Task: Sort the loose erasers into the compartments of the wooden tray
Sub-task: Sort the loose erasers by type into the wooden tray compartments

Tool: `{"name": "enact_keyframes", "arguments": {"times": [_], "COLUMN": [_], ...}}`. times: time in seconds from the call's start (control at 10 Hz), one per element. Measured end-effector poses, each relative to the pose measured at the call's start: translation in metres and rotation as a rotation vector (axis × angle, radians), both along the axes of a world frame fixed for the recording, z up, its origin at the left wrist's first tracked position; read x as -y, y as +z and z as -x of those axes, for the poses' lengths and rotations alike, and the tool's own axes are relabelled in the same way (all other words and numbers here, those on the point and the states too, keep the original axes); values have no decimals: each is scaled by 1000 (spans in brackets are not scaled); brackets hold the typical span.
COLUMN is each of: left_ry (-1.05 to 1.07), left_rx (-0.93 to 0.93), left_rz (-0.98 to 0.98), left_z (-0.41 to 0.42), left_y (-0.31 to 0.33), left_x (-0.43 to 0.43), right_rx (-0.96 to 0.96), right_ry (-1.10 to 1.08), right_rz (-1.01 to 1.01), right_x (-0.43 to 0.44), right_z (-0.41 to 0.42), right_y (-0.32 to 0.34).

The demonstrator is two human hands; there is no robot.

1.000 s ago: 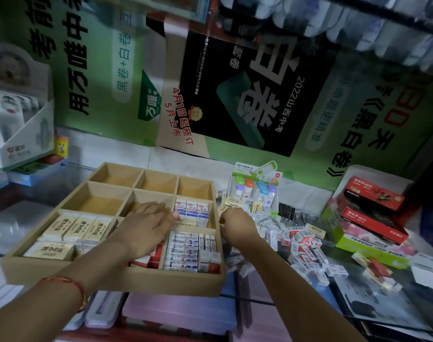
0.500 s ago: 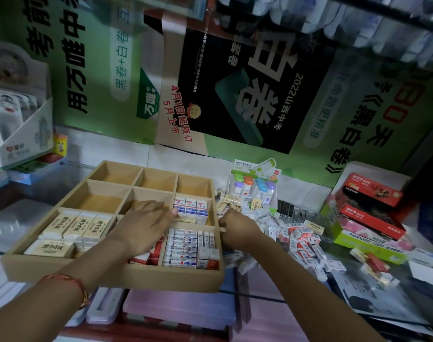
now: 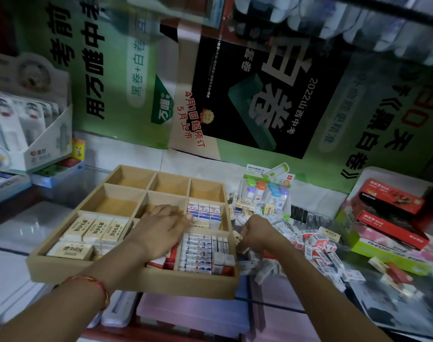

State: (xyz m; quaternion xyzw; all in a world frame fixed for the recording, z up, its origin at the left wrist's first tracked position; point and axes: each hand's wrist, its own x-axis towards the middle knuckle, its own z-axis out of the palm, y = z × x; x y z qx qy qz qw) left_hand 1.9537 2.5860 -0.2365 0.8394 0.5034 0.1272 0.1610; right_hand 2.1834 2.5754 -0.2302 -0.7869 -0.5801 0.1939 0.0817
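Two hands — left fingers (image 3: 177, 214) flat over wooden tray (image 3: 185, 282), right fingers (image 3: 247, 239) pinching boxy eraser (image 3: 238, 236)

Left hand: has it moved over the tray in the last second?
No. The left hand still rests over the middle of the wooden tray, fingertips at the leftmost of the three blue-and-white erasers, same as before.
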Motion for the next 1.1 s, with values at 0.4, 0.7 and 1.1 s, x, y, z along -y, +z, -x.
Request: {"name": "enact_keyframes", "arguments": {"times": [0.4, 0.7, 1.1], "left_ry": [-3, 14, -1], "left_rx": [-25, 7, 15], "left_rz": [8, 11, -2], "left_z": [0, -1, -1], "left_y": [0, 2, 3], "left_x": [-1, 2, 3], "right_rx": [-185, -88, 75], "right_ry": [149, 313, 396], "right_rz": [-391, -420, -417], "right_x": [9, -7, -9], "right_z": [35, 64, 69], "right_y": [32, 18, 17]}}
